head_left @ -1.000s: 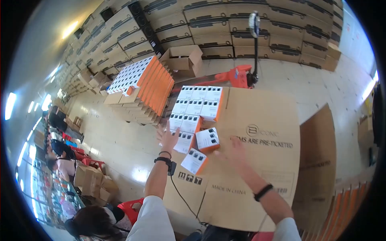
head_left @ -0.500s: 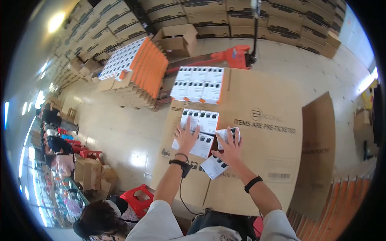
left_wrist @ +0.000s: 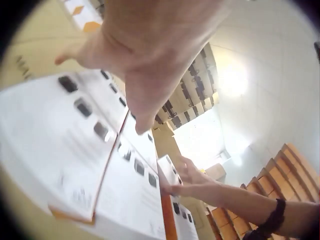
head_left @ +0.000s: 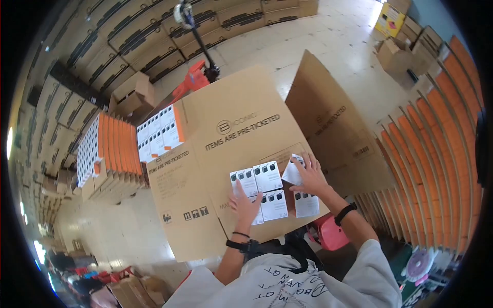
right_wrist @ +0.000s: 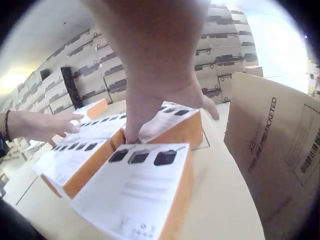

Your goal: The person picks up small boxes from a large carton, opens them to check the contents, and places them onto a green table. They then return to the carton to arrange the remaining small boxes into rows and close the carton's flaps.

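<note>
Several small white-and-orange boxes (head_left: 259, 187) lie in a tight group near the front edge of a big brown carton (head_left: 231, 128) printed "ITEMS ARE PRE-TICKETED". My left hand (head_left: 245, 203) lies flat on the near boxes with straight fingers (left_wrist: 142, 107). My right hand (head_left: 309, 174) grips one tilted small box (head_left: 292, 173) at the group's right end, thumb on its near side (right_wrist: 132, 132). That held box (right_wrist: 175, 122) touches its neighbours. Another small box (right_wrist: 140, 190) lies just in front of it.
A second set of small boxes (head_left: 159, 131) sits at the carton's far left. A pallet stack of the same boxes (head_left: 105, 146) stands left, an orange pallet jack (head_left: 197, 77) behind. An upright cardboard flap (head_left: 334, 128) rises at the right, a pink stool (head_left: 328, 233) below.
The head view has swung and the boxes now lie near the carton's front edge. My left hand came down flat onto them. My right hand took hold of one box at the right end.
</note>
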`<state>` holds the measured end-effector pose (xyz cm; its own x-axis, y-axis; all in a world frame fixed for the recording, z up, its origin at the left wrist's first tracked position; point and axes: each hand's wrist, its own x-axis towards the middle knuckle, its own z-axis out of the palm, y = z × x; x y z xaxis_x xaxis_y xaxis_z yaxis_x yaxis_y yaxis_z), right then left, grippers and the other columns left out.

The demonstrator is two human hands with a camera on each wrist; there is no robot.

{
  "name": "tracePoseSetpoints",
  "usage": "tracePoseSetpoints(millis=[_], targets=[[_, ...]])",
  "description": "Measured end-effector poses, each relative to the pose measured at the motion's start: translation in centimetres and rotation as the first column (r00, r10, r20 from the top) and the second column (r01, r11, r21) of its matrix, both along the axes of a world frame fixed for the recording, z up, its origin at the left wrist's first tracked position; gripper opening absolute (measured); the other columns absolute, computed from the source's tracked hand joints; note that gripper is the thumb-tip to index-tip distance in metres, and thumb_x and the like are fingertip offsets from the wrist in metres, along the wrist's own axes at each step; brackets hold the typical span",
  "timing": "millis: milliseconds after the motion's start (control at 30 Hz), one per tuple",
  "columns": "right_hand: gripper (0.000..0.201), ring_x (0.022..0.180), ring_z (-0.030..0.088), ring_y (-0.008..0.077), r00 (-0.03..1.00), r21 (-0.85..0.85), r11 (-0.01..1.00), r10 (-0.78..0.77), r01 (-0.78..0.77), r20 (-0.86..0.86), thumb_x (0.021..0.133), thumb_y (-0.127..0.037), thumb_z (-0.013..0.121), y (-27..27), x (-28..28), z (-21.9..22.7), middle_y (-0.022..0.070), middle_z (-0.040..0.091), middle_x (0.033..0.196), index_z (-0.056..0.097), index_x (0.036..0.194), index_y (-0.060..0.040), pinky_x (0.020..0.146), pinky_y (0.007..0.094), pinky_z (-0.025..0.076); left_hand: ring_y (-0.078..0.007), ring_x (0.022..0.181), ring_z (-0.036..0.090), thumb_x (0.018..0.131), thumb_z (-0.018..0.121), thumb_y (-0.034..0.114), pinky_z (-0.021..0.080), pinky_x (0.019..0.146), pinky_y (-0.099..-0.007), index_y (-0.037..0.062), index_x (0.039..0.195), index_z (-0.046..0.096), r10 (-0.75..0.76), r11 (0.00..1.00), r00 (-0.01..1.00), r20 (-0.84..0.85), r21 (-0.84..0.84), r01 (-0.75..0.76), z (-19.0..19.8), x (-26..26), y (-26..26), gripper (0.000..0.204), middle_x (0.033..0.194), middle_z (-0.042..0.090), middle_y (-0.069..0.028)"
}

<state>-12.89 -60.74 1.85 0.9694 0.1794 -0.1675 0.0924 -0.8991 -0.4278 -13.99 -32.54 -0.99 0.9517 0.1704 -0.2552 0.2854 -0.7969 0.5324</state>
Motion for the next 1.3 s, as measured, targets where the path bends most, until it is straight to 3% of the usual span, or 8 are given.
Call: tracePoseSetpoints(millis=[67,200,467,600,733,933,1133,1300], targets=[[0.117,0.147,0.022,0.0480,0.954,0.047,0.966,-0.243,0.255,-0.177,0.061,-0.036,0.091,-0.5,0.7,0.2,0.0229,0.029,0.157,0.026,0.157,-0.0181,0.116,0.0588,0.029,-0.0589,0.144,0.010,0.080,0.074,0.059,0.011,0.115,-0.0680,0.0209,0.161,0.020,-0.273,0.956,0.941,0.199,-0.055,0.289,0.6,2.2,1.5,0.104,0.157,0.012,-0.0374],[0.115,0.144,0.027,0.0477,0.987,-0.012,0.987,0.159,-0.159,0.038,0.057,-0.019,0.087,-0.5,4.3,-2.3,0.0211,0.035,0.153,0.025,0.154,-0.0155,0.111,0.0553,0.039,-0.0535,0.149,0.008,0.073,0.078,0.065,0.005,0.118,-0.0648,0.0179,0.160,0.025,-0.544,0.825,0.823,-0.165,0.075,0.560,4.0,7.9,-0.5,0.112,0.156,0.025,-0.0355],[0.127,0.142,0.034,0.0437,0.998,-0.162,0.985,-0.050,0.057,0.044,0.046,-0.053,0.094,4.2,6.9,-1.2,0.0193,0.039,0.151,0.035,0.151,-0.0134,0.105,0.0626,0.040,-0.0474,0.146,0.022,0.069,0.081,0.063,0.007,0.118,-0.0605,0.0050,0.159,0.016,-0.822,0.561,0.569,-0.035,0.121,0.819,0.3,16.7,1.1,0.125,0.146,0.046,-0.0289],[0.036,0.106,0.066,0.0291,0.912,0.021,0.982,-0.184,0.190,0.366,0.078,-0.020,0.072,5.2,7.3,-6.1,0.0084,0.067,0.112,0.068,0.113,-0.0149,0.082,0.0458,0.056,-0.0333,0.113,0.061,0.071,0.086,0.029,0.046,0.100,-0.0457,-0.0004,0.140,0.048,-0.978,0.208,0.207,0.030,0.030,0.978,2.1,17.2,1.7,0.084,0.125,0.064,-0.0161],[0.101,0.135,0.043,0.0350,0.913,-0.006,0.944,-0.316,0.329,0.258,0.042,-0.040,0.093,2.7,4.3,-0.3,0.0132,0.052,0.132,0.052,0.132,-0.0172,0.094,0.0654,0.043,-0.0421,0.124,0.050,0.057,0.090,0.021,0.040,0.107,-0.0510,0.0016,0.148,0.039,-0.911,0.362,0.358,0.203,-0.021,0.932,-0.4,18.5,1.6,0.106,0.135,0.051,-0.0256],[0.115,0.130,0.043,0.0397,0.109,0.408,0.197,-0.967,0.892,0.231,0.049,-0.043,0.090,-5.8,-18.8,8.9,0.0207,0.048,0.135,0.040,0.145,-0.0063,0.098,0.0598,0.043,-0.0443,0.136,0.038,0.060,0.092,0.025,0.034,0.113,-0.0520,-0.0001,0.155,0.023,-0.911,0.362,0.316,0.267,0.146,0.921,11.7,3.8,-12.0,0.120,0.147,0.038,-0.0278],[0.124,0.128,0.039,0.0453,-0.895,0.288,-0.848,-0.426,0.446,0.133,0.051,-0.049,0.093,-7.0,-54.2,0.2,0.0254,0.046,0.133,0.032,0.148,-0.0031,0.105,0.0568,0.037,-0.0424,0.132,0.040,0.058,0.094,0.032,0.034,0.110,-0.0526,0.0062,0.156,0.021,-0.926,-0.359,-0.324,0.192,-0.187,0.914,11.8,-25.0,-28.4,0.125,0.143,0.042,-0.0263],[0.125,0.134,0.033,0.0451,-0.985,0.060,-0.984,0.166,-0.169,-0.057,0.051,-0.051,0.094,2.1,-73.2,-0.5,0.0205,0.037,0.143,0.026,0.152,-0.0189,0.097,0.0759,0.035,-0.0413,0.135,0.035,0.059,0.093,0.039,0.030,0.110,-0.0565,0.0089,0.159,0.014,-0.635,-0.761,-0.768,0.084,-0.238,0.604,4.6,-48.3,-31.7,0.131,0.143,0.043,-0.0269]])
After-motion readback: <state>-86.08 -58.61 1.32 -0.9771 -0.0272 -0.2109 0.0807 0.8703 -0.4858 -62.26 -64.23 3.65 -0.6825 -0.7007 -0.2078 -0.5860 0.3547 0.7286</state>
